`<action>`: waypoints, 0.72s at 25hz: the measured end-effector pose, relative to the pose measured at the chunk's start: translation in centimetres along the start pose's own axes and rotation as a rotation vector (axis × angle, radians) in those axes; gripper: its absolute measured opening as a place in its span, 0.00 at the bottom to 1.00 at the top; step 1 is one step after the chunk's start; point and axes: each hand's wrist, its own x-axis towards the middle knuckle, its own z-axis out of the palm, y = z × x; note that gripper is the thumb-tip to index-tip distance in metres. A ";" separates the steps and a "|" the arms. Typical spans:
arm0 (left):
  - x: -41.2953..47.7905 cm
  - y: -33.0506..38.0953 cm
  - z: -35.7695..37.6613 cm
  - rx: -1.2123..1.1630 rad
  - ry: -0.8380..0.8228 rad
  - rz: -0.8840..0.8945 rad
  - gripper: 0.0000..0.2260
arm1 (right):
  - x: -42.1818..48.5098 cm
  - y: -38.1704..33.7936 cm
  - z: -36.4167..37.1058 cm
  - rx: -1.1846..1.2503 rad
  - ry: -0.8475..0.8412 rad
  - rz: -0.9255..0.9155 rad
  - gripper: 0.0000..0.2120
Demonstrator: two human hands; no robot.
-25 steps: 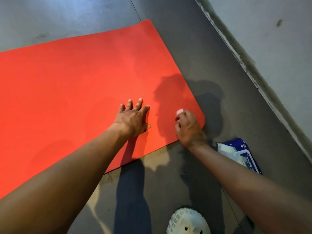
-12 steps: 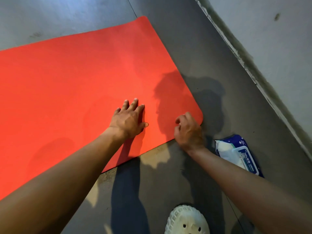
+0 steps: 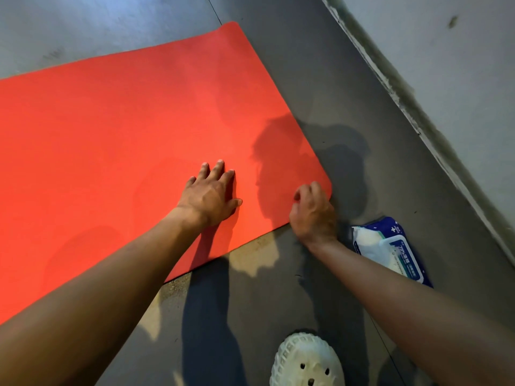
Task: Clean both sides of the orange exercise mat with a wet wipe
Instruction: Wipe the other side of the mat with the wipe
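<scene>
The orange exercise mat (image 3: 111,129) lies flat on the grey floor and runs off the left edge of the view. My left hand (image 3: 210,195) presses flat on it near its right end, fingers straight and spread. My right hand (image 3: 313,215) sits at the mat's near right corner with its fingers curled down onto the surface. The white wet wipe seen at its fingertips a second ago is now hidden under the hand.
A blue and white pack of wet wipes (image 3: 390,246) lies on the floor just right of my right wrist. A white perforated shoe (image 3: 306,360) shows at the bottom edge. A pale wall (image 3: 459,79) runs diagonally along the right.
My right hand slid a little toward the mat's near right corner, and the wipe's white tip dropped out of sight. The left hand stayed flat on the mat.
</scene>
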 end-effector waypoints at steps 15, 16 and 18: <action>-0.1 -0.7 0.0 -0.036 -0.021 0.033 0.34 | -1.4 -0.1 0.5 0.015 -0.041 -0.312 0.08; -0.1 -0.8 0.1 -0.037 -0.024 0.038 0.33 | -0.9 0.5 0.3 0.006 -0.024 -0.326 0.09; -0.2 -1.3 0.2 -0.038 -0.028 0.052 0.33 | 0.7 1.9 0.1 0.020 0.071 -0.139 0.09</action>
